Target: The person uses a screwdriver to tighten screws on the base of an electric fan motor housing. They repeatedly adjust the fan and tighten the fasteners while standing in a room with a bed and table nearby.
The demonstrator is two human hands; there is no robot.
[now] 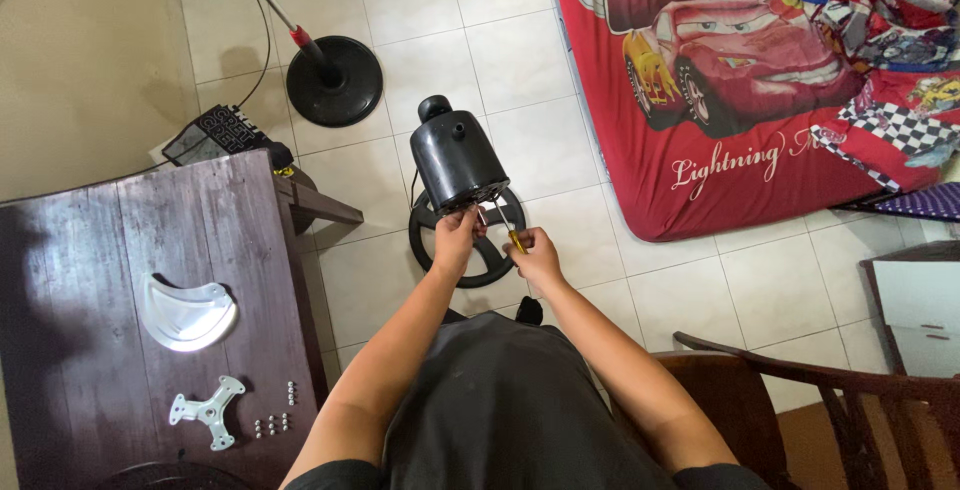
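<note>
- From my remote seat I see the left hand (456, 233) pinched on the lower rim of a black fan motor housing (456, 160), fingers closed against its open end.
- The right hand (535, 255) is clamped round a yellow-handled screwdriver (507, 227), just beside the housing's lower right; the shaft angles up toward the housing's open end.
- The housing stands over a round black fan base (470, 250) on the pale tiled floor (520, 60), directly below it in the view.
- Left of the housing, a dark wooden table (110, 250) carries a white curved plastic cover (185, 312), a three-armed metal bracket (208, 412) and a cluster of small screws (272, 422).
- Above and left of the housing stands a second fan on a red pole (290, 22) with a round black foot (334, 81).
- Right of the housing lies a red mattress with a cartoon car print (740, 80); lower right, a brown wooden chair (800, 390).
</note>
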